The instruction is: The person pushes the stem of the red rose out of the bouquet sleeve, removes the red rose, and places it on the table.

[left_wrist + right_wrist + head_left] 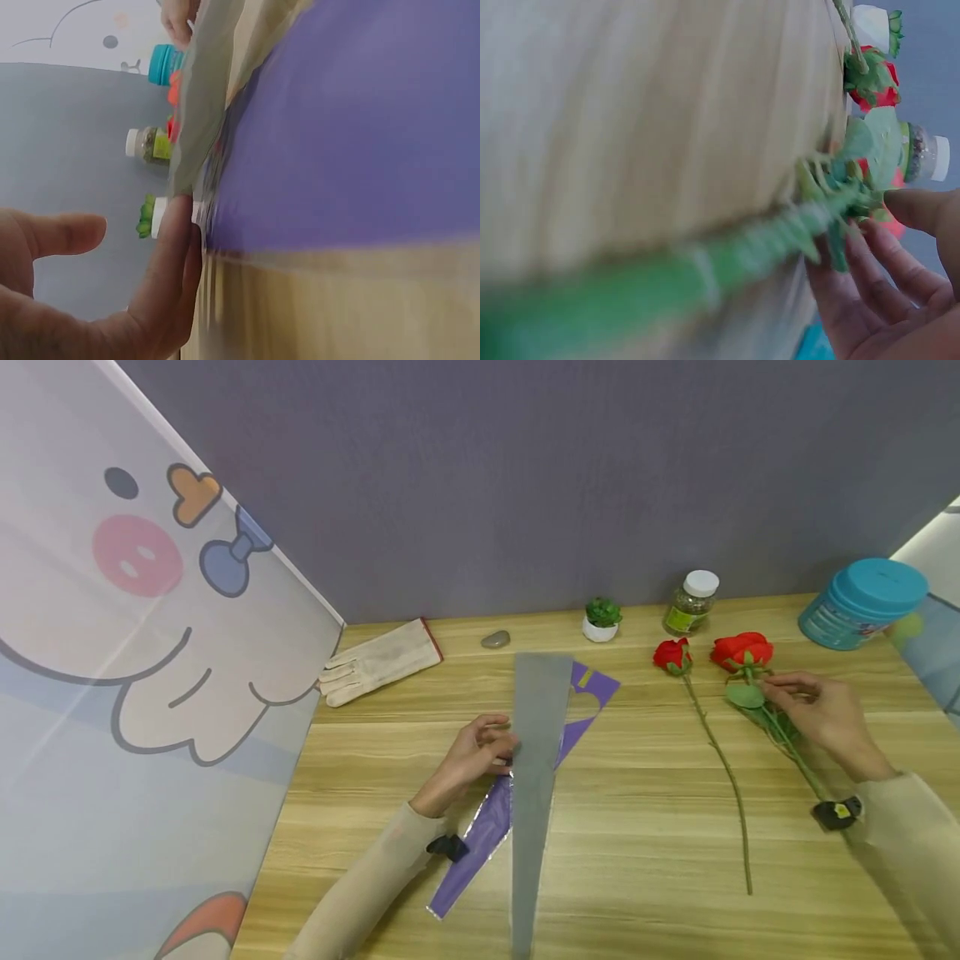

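Observation:
My left hand (471, 755) is at the left edge of a long, tapered grey flower sleeve (538, 735). In the left wrist view its fingertips touch the sleeve's edge, while the thumb (71, 234) stands well apart. Beneath the grey sleeve, a purple sleeve (487, 827) lies slantwise across it. On the right, my right hand (828, 718) pinches a large red rose (742, 651) by its green stem, just under the bloom and beside a leaf (745, 696). Left of that hand lies a smaller red rose (672, 656) on a thin stem.
Along the back of the wooden table (637, 860) are a pale work glove (386, 660), a grey stone (496, 639), a small potted succulent (601, 619), a white-capped jar (690, 603) and a blue tub (861, 604). A grey wall (525, 485) rises behind them.

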`<state>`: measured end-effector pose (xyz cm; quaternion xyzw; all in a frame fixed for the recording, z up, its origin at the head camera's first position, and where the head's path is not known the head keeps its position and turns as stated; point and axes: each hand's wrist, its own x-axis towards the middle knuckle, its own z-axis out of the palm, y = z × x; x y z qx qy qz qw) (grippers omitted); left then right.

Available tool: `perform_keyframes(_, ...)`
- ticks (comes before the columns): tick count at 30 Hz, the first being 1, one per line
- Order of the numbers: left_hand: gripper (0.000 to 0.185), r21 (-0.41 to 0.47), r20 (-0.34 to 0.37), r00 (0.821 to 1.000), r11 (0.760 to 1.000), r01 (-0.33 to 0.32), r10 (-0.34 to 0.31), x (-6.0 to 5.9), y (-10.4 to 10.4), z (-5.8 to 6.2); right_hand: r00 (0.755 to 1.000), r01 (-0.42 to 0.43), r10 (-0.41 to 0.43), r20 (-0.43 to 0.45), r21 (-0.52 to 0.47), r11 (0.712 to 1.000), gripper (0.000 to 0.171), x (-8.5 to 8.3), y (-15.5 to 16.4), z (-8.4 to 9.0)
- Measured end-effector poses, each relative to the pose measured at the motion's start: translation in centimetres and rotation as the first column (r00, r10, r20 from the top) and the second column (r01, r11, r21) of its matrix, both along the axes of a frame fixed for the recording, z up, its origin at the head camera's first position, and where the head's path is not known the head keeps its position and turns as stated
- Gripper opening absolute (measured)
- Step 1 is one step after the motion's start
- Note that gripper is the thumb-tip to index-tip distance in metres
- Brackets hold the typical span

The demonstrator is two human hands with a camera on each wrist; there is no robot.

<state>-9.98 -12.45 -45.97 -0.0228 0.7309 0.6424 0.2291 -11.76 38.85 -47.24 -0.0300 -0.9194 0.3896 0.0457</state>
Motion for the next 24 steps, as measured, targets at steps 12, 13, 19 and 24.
perform_keyframes(12, 0.051, 0.003, -0.042, 0.999, 1.0, 0.026, -0.026, 0.0, -1.8, 0.6, 0.978, -0.042, 0.067, -0.198, 0.124, 0.991, 0.031, 1.1, -1.6, 3.9)
perform_keyframes(13, 0.05, 0.006, -0.062, 0.998, 1.0, 0.029, -0.028, 0.0, -1.9, 0.6, 0.975, -0.057, 0.081, -0.205, 0.122, 0.991, 0.031, 1.2, -2.1, 4.3)
perform_keyframes(19, 0.039, 0.019, -0.279, 0.955, 0.993, 0.113, -0.103, 0.1, -1.8, 1.0, 0.955, -0.142, 0.172, -0.243, 0.135, 0.981, 0.031, 1.7, -6.0, 6.0)
perform_keyframes(24, 0.039, -0.05, -0.457, 0.862, 0.974, 0.221, -0.219, 0.4, -1.3, 1.8, 0.93, -0.215, 0.25, -0.269, 0.151, 0.965, 0.036, 2.6, -9.7, 6.8)
